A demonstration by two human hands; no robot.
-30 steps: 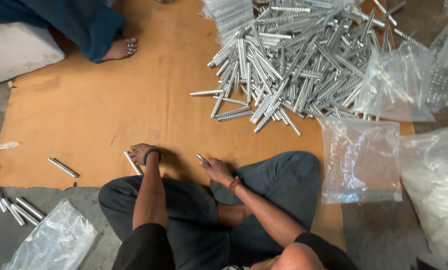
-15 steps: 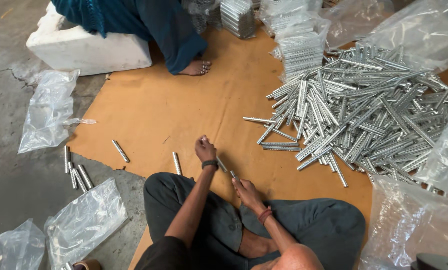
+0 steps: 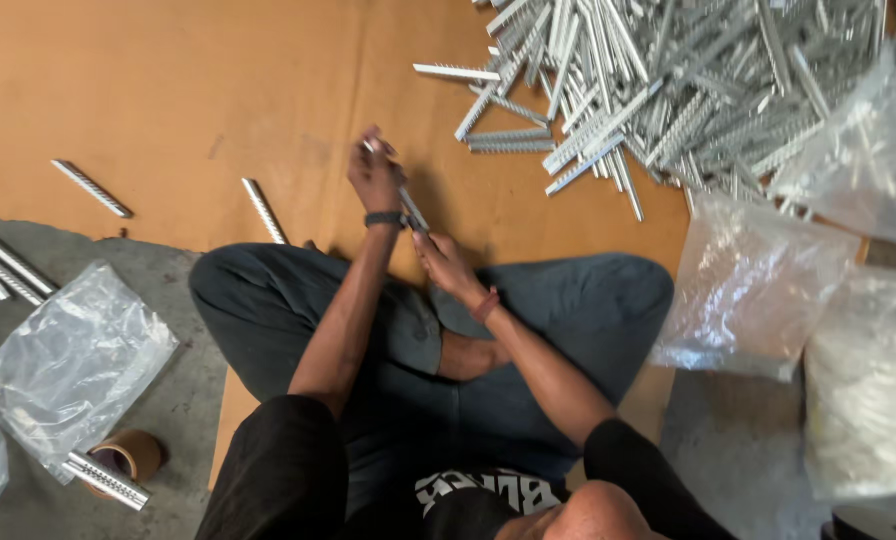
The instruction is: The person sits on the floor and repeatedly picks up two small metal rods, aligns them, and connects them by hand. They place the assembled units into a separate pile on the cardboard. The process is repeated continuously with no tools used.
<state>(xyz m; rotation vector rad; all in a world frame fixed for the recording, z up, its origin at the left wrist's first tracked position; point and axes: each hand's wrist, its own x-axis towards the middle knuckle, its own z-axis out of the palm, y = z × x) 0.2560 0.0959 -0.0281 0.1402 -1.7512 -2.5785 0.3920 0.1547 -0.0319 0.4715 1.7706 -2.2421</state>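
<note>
Centre frame, the left hand (image 3: pixel 376 178) and right hand (image 3: pixel 446 262) both pinch one slim ribbed metal rod (image 3: pixel 409 208) above the brown cardboard sheet (image 3: pixel 168 90). Steady grips at both ends should stop slipping. Rod pile (image 3: pixel 668 80) upper right.

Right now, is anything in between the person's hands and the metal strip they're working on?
No. Both hands already hold the metal strip: the left hand at its upper end, the right hand at its lower end. Nothing sits between them; the brown sheet lies beneath.
</note>
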